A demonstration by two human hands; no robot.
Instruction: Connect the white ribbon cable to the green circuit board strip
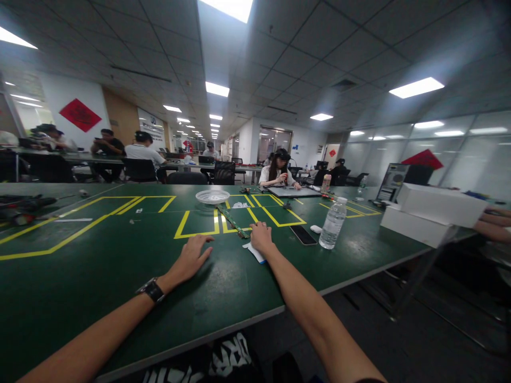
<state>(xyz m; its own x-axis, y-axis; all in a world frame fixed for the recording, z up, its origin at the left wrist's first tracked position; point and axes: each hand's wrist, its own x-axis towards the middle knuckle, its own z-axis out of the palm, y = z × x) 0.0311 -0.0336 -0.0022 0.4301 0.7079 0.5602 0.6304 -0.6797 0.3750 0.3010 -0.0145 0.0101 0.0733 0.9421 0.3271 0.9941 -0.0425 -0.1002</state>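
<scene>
My left hand (194, 258), with a dark watch (151, 290) at the wrist, is just over the green table (151, 319). Its fingers are apart and hold nothing. My right hand (261, 238) has its fingers curled down by the near end of a long, narrow green strip (233, 221) that looks like a circuit board. What its fingertips grip, if anything, is hidden. Partly under that hand lies a white piece with a blue edge (255, 254), perhaps a wipe or paper. Beyond the strip's far end stands a white openwork basket (213, 197).
Right of my hands are a black phone (303, 235), a white mouse-like case (315, 229), a water bottle (333, 223) and white boxes (417, 226). Yellow tape (195, 235) marks the table. Crumpled white paper (240, 205) lies farther back. A person (275, 173) sits across the table.
</scene>
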